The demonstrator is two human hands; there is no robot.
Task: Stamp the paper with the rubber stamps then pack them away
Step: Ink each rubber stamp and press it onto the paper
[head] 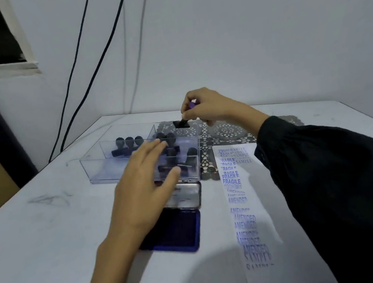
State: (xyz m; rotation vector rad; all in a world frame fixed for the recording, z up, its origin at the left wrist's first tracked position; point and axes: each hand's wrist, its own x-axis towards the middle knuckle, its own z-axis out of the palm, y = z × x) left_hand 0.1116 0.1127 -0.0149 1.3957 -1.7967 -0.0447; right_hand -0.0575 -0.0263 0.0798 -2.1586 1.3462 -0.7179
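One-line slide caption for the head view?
Right hand holds a rubber stamp by the clear box; open left hand reaches over the ink pad.

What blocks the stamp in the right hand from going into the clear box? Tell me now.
Nothing visible lies between them: the right hand holds the stamp just above the far right corner of the clear box. The left hand hovers open over that compartment's near side, where other stamps already sit.
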